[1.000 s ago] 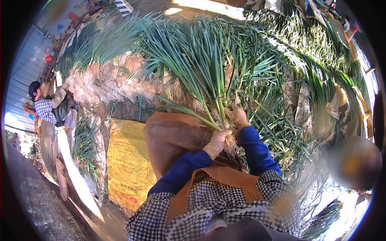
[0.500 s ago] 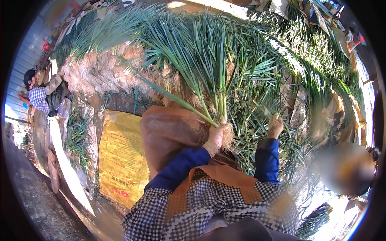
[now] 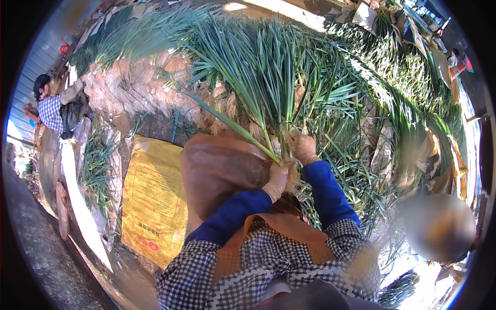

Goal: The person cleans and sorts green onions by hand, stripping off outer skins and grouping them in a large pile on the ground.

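My left hand (image 3: 277, 180), in a pale glove, grips a bunch of green garlic (image 3: 279, 98) by its root end. The bunch stands up from the hand, long leaves fanning away from me, with one stalk leaning out to the left. Pale stringy roots (image 3: 293, 178) hang beside that hand. My right hand (image 3: 304, 146), also gloved, is against the right side of the stems just above the roots, its fingers curled onto them. The fingertips are partly hidden by the stems.
A yellow printed sack (image 3: 155, 194) lies to my left. Behind it stretches a heap of green garlic, roots (image 3: 134, 88) toward me. Loose leaves (image 3: 336, 170) litter the right side. Another person (image 3: 54, 108) works at far left. A blurred round shape (image 3: 439, 227) is at right.
My right hand has come in from the right, where it was apart from the bunch, and now touches the stems. My left hand keeps its grip in nearly the same place.
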`<state>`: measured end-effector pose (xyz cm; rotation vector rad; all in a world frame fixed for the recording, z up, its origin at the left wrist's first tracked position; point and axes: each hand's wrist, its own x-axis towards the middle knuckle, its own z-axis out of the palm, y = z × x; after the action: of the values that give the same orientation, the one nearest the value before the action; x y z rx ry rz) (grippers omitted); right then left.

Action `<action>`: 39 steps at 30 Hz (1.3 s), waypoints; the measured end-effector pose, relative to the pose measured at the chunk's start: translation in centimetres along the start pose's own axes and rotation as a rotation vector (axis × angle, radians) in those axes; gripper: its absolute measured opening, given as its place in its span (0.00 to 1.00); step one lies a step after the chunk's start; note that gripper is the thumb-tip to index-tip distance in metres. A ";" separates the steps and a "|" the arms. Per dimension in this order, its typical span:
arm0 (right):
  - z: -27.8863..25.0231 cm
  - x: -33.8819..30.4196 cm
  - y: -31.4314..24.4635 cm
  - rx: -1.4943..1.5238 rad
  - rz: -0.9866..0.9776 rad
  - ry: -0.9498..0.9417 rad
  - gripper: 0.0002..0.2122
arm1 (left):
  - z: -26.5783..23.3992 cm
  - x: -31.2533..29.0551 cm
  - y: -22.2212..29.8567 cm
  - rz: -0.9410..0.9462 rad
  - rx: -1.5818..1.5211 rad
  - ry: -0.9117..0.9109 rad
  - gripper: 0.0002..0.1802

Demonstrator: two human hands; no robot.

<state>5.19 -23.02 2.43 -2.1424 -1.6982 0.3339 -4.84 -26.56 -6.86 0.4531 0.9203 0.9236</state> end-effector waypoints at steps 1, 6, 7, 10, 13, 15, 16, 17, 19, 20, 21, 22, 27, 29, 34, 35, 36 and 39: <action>0.8 -1.9 1.2 0.142 -0.064 -0.006 0.16 | 0.3 -0.2 -0.1 -0.064 0.052 0.051 0.11; -4.9 -12.3 3.2 1.384 0.134 0.009 0.10 | 0.8 -3.1 4.6 -0.175 -0.063 -0.038 0.11; -6.6 -12.9 4.8 1.302 0.403 0.233 0.10 | 0.6 -3.0 4.8 -0.174 -0.065 -0.035 0.11; -6.1 -12.4 12.6 0.017 0.369 0.204 0.09 | -1.1 -1.2 2.4 -0.221 -0.026 -0.140 0.13; -4.5 -7.6 7.0 0.149 0.168 0.203 0.11 | -0.6 -0.9 1.6 -0.089 -0.047 -0.164 0.13; -3.7 -4.7 2.2 0.283 0.070 0.009 0.12 | 0.6 -2.0 2.8 -0.270 -0.024 -0.083 0.13; -2.9 -3.1 1.7 0.328 0.112 -0.033 0.12 | 0.4 -1.6 2.3 -0.131 -0.029 -0.106 0.13; -1.4 -1.5 1.8 0.372 0.154 -0.077 0.13 | -0.3 -1.3 2.0 -0.112 -0.027 -0.103 0.13; 2.4 0.2 5.4 0.608 0.337 0.040 0.14 | 0.7 -1.9 2.8 -0.098 -0.088 -0.143 0.12; 3.1 0.6 5.0 0.613 0.320 0.033 0.14 | 0.1 -1.6 3.0 -0.088 -0.167 -0.178 0.13; 3.9 0.2 4.7 0.901 0.400 -0.056 0.13 | -0.5 -1.5 3.2 -0.079 -0.169 -0.170 0.13; 4.7 -0.1 4.3 1.188 0.480 -0.150 0.12 | -1.1 -1.3 3.4 -0.182 -0.316 -0.201 0.13; 12.5 -0.2 3.3 0.918 0.042 0.218 0.12 | -1.2 -2.2 5.8 -0.636 -0.483 -0.341 0.21; 13.0 0.7 1.9 0.810 -0.141 0.339 0.12 | -2.9 -1.0 5.2 -0.673 -0.498 -0.601 0.19; 3.2 0.3 -0.3 0.576 0.221 -0.167 0.13 | -1.6 -2.6 5.5 -0.044 -0.054 -0.262 0.08; 3.4 -1.1 0.6 0.606 0.042 -0.046 0.11 | -0.9 -2.9 5.6 -0.113 -0.134 -0.199 0.06; 3.4 -2.2 1.1 0.630 -0.153 0.083 0.09 | -1.6 -2.3 4.9 -0.129 -0.209 -0.231 0.08; 3.7 -7.4 4.6 2.045 0.462 0.003 0.07 | -0.8 -1.0 5.0 -0.278 -0.343 -0.261 0.12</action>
<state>5.97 -30.53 -3.26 -0.7381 -0.1227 1.3414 -8.16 -24.71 -3.39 0.1405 0.5549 0.7278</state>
